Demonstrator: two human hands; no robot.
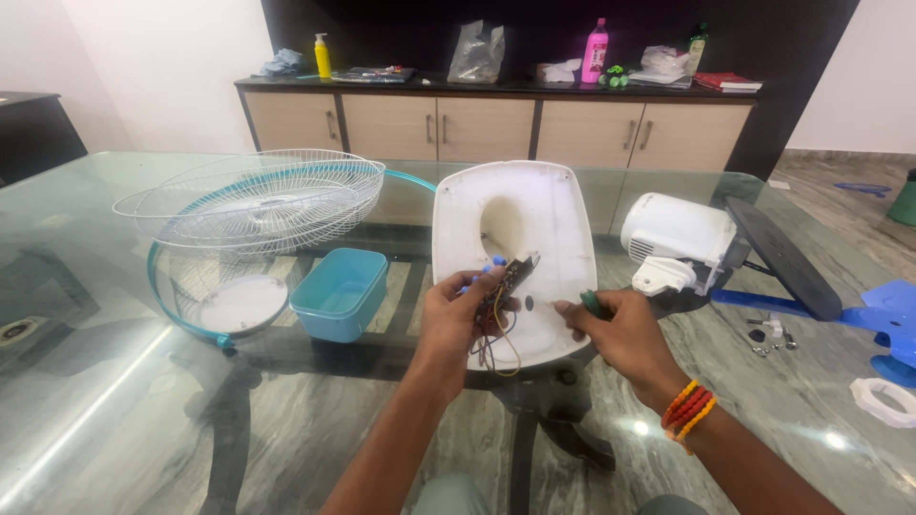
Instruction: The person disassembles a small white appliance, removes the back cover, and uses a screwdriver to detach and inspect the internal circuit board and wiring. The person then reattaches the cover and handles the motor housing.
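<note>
My left hand [460,313] holds a small dark circuit board [512,277] with blue buttons and several thin wires hanging below it. It is raised in front of a white plastic fan base cover [544,219], which stands tilted on the glass table [95,381]. My right hand [618,329] grips a small green-handled tool [593,303], its tip near the cover's lower right. Orange and red bangles circle my right wrist.
White wire fan guards [258,195] with a teal rim lie at the left, beside a light blue plastic tub [339,293]. A white fan motor housing [679,238], a dark disc, blue blades [883,310] and loose screws [768,336] lie at the right. A cabinet with bottles stands behind.
</note>
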